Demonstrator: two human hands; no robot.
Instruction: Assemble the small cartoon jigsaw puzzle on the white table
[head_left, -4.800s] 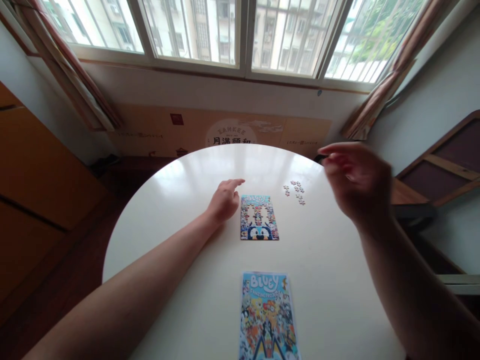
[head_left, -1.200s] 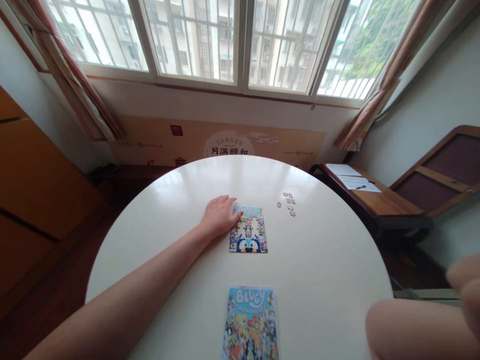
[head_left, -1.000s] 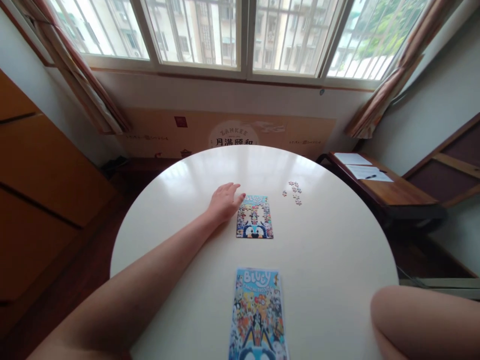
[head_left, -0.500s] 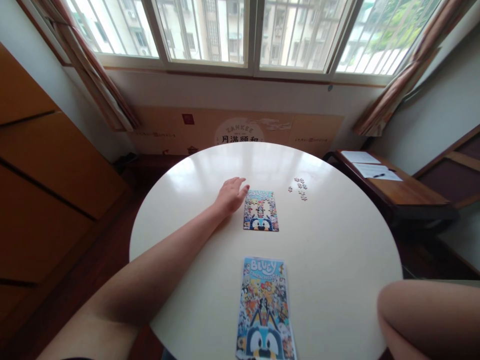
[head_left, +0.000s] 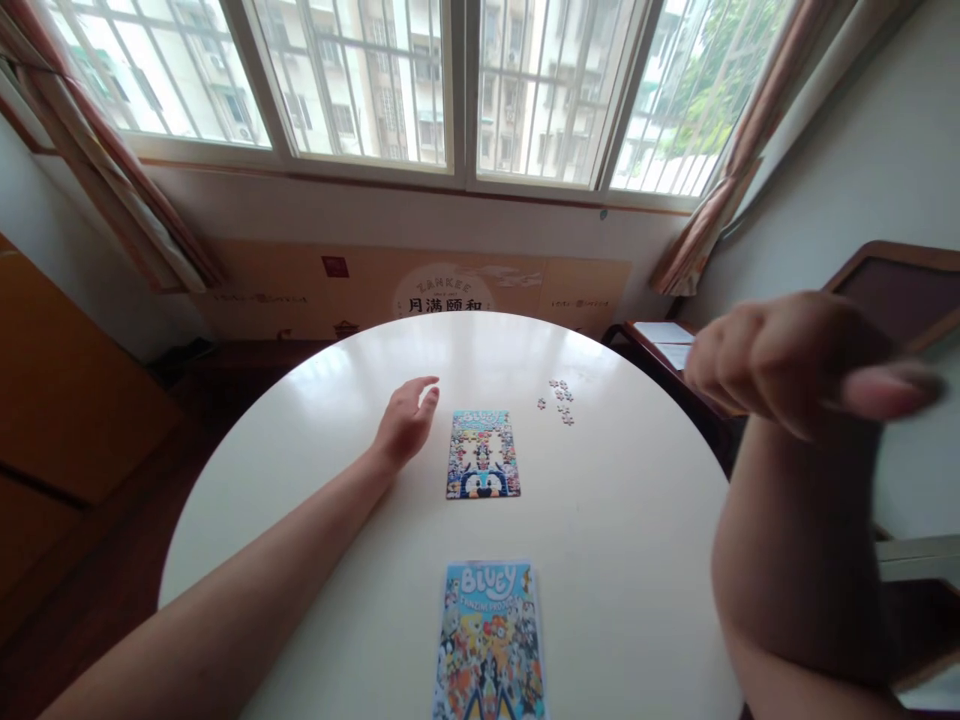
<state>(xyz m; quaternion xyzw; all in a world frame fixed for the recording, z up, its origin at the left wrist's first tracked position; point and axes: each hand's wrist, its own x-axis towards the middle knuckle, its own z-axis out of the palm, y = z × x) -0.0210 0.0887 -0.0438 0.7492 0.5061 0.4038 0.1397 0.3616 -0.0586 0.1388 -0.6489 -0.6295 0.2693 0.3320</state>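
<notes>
My left hand (head_left: 409,418) lies on the white table just left of a partly filled jigsaw puzzle (head_left: 484,481). Its thumb and fingers are apart, with nothing between them. The puzzle has gaps in its middle; its bottom shows a blue dog face. Raised at the right, close to the camera, my right hand (head_left: 787,360) has its fingers curled in and its thumb sticking out. It is somewhat blurred, and no object shows in it. Several loose puzzle pieces (head_left: 562,392) lie right of the puzzle. A printed Bluey picture sheet (head_left: 491,630) lies nearest to me, its lower end cut off.
The round white table (head_left: 615,560) stands before a wide barred window (head_left: 390,85) with curtains at both sides. Beyond its right edge are papers (head_left: 664,333) on a wooden surface, partly behind my right hand. A wooden cabinet (head_left: 67,380) stands at the left.
My right hand has come up into view at the right, where only part of the arm showed before. The camera's view has shifted; the left hand remains beside the puzzle.
</notes>
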